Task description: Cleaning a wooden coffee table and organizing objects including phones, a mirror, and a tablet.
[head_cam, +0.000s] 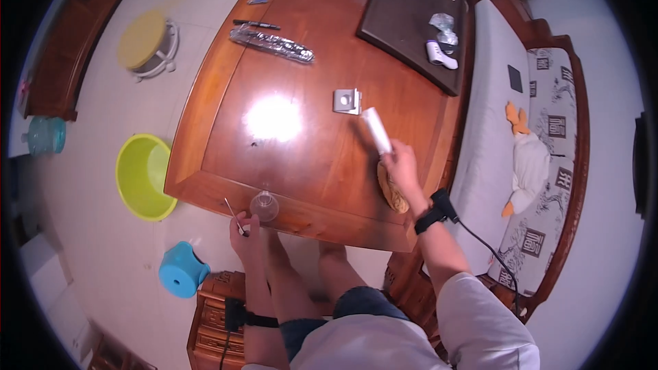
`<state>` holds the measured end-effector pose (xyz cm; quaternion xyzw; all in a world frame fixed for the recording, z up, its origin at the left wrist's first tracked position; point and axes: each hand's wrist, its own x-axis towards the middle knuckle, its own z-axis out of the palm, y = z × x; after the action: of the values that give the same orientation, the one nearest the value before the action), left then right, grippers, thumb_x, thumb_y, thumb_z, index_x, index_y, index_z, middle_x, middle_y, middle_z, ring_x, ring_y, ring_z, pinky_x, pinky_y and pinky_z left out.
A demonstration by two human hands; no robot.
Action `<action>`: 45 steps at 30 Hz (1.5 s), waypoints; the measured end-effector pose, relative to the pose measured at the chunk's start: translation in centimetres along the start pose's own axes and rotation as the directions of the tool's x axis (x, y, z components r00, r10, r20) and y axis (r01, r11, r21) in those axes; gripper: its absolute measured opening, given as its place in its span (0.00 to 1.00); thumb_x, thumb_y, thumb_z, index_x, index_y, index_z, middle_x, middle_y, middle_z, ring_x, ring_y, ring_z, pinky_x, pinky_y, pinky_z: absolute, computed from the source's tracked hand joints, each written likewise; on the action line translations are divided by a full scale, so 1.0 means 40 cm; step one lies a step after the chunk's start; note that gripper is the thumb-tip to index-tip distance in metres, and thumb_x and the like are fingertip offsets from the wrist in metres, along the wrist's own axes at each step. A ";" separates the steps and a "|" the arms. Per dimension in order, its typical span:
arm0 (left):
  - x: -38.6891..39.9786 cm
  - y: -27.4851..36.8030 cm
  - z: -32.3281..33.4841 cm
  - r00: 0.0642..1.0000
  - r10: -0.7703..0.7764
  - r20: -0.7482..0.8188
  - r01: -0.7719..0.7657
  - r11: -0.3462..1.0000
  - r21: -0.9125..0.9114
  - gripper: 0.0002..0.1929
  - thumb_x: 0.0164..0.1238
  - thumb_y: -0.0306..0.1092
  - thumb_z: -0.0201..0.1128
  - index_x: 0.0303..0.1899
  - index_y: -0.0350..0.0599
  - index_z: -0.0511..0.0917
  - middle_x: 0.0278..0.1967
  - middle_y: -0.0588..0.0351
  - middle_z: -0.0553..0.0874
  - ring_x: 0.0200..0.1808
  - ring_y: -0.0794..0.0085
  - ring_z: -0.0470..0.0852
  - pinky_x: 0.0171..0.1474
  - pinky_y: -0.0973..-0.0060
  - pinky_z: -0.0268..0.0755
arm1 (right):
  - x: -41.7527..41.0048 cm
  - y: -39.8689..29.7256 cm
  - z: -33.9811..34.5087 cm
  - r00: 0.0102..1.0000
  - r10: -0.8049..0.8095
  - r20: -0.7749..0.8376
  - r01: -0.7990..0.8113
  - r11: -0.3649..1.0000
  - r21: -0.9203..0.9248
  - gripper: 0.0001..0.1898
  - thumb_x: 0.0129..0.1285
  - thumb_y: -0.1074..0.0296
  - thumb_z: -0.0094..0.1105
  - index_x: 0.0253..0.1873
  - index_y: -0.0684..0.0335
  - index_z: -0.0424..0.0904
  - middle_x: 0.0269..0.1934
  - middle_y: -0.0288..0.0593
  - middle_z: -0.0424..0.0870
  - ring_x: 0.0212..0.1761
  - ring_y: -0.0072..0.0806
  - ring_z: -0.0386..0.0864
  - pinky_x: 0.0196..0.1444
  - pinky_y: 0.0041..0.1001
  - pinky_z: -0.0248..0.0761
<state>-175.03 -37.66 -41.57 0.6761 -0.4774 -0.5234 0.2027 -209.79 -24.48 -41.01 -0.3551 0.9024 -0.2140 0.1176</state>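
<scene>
My right hand (402, 164) grips one end of a white cylindrical object (378, 131) and holds it above the wooden table (318, 174). Below that hand, partly hidden by it, lies a tan, elongated object (389, 192). Just beyond the white object's far end is a small grey bracket-like block (346, 101) with a round hole. My left hand (245, 226) holds a thin stick-like tool (234, 213) between its fingers, at the table's near edge. Beside its fingertips stands a clear, round container (264, 206).
Toward the far left of the table lie a foil-like packet (272, 44), a black pen (256, 24) and a small blue item (257, 1). A dark tray (406, 20) holds a white device (440, 55). A green tub (134, 177) and blue stool (183, 270) stand left; a sofa (488, 128) is right.
</scene>
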 end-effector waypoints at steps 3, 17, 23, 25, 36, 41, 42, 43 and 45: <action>0.046 0.002 -0.016 0.996 0.084 0.043 -0.088 0.989 0.116 0.10 0.62 0.33 0.67 0.38 0.38 0.77 0.32 0.58 0.79 0.35 0.75 0.75 0.42 0.75 0.69 | 0.078 0.144 -0.061 0.994 0.068 -0.088 -0.082 0.982 -0.170 0.13 0.52 0.73 0.59 0.45 0.62 0.79 0.35 0.52 0.80 0.40 0.51 0.75 0.44 0.45 0.68; 0.039 0.080 0.074 0.972 0.141 0.190 -0.168 0.976 0.136 0.06 0.64 0.24 0.62 0.31 0.40 0.72 0.25 0.66 0.70 0.28 0.85 0.67 0.33 0.86 0.61 | 0.304 -0.034 0.144 0.972 0.165 0.166 -0.226 0.848 0.479 0.34 0.56 0.55 0.68 0.63 0.63 0.65 0.37 0.50 0.79 0.35 0.35 0.79 0.40 0.33 0.74; -0.019 0.232 0.250 0.968 0.070 0.242 -0.091 0.993 0.079 0.06 0.65 0.26 0.63 0.32 0.41 0.73 0.27 0.66 0.73 0.29 0.86 0.68 0.34 0.87 0.62 | 0.316 0.018 0.185 0.978 0.189 0.086 -0.207 0.916 0.344 0.15 0.55 0.74 0.58 0.49 0.63 0.74 0.29 0.54 0.80 0.30 0.46 0.81 0.33 0.38 0.73; -0.020 0.293 0.302 0.959 0.097 0.265 -0.124 0.988 0.089 0.06 0.65 0.27 0.64 0.31 0.42 0.74 0.26 0.68 0.73 0.27 0.88 0.67 0.31 0.88 0.60 | 0.308 0.054 0.121 0.976 0.216 0.017 -0.206 0.901 0.381 0.13 0.56 0.75 0.57 0.47 0.64 0.75 0.28 0.52 0.80 0.28 0.41 0.81 0.31 0.36 0.72; 0.092 0.510 0.762 0.787 0.341 0.515 -0.416 0.909 0.034 0.04 0.65 0.30 0.63 0.33 0.43 0.76 0.23 0.67 0.77 0.21 0.90 0.68 0.23 0.88 0.59 | 0.395 0.589 -0.074 0.662 0.636 -0.396 -0.402 0.748 0.528 0.10 0.57 0.80 0.53 0.45 0.64 0.73 0.24 0.46 0.75 0.27 0.37 0.80 0.29 0.33 0.71; 0.023 0.528 0.855 0.742 0.270 0.613 -0.400 0.913 0.081 0.04 0.65 0.29 0.63 0.34 0.43 0.76 0.24 0.67 0.77 0.21 0.89 0.69 0.24 0.89 0.59 | 0.411 0.593 -0.042 0.693 0.690 -0.208 -0.302 0.539 0.786 0.20 0.63 0.76 0.56 0.59 0.66 0.67 0.31 0.37 0.76 0.29 0.20 0.77 0.30 0.21 0.72; 0.013 0.522 0.865 0.737 0.265 0.622 -0.407 0.908 0.096 0.04 0.65 0.29 0.63 0.34 0.43 0.76 0.24 0.67 0.77 0.21 0.89 0.69 0.24 0.89 0.59 | 0.397 0.563 -0.045 0.669 0.659 -0.345 -0.295 0.661 0.690 0.21 0.63 0.75 0.57 0.61 0.65 0.66 0.32 0.36 0.75 0.31 0.19 0.77 0.32 0.20 0.71; 0.001 0.512 0.874 0.727 0.264 0.633 -0.408 0.909 0.090 0.04 0.65 0.29 0.64 0.34 0.43 0.76 0.24 0.67 0.78 0.21 0.89 0.69 0.24 0.89 0.59 | 0.361 0.536 -0.060 0.715 0.637 -0.287 -0.327 0.668 0.668 0.22 0.64 0.74 0.57 0.62 0.65 0.66 0.31 0.34 0.74 0.31 0.18 0.76 0.33 0.19 0.71; -0.033 0.505 0.891 0.710 0.260 0.655 -0.416 0.905 0.092 0.05 0.64 0.26 0.64 0.33 0.42 0.76 0.24 0.68 0.76 0.23 0.89 0.68 0.26 0.89 0.59 | 0.281 0.425 -0.133 0.806 0.589 -0.060 -0.343 0.547 0.764 0.22 0.66 0.71 0.57 0.63 0.64 0.65 0.30 0.32 0.74 0.31 0.16 0.75 0.33 0.18 0.70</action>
<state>-215.88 -37.83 -38.43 0.3814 -0.6912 -0.6123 0.0440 -229.87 -19.48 -44.99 0.0156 0.8109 -0.5635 0.1573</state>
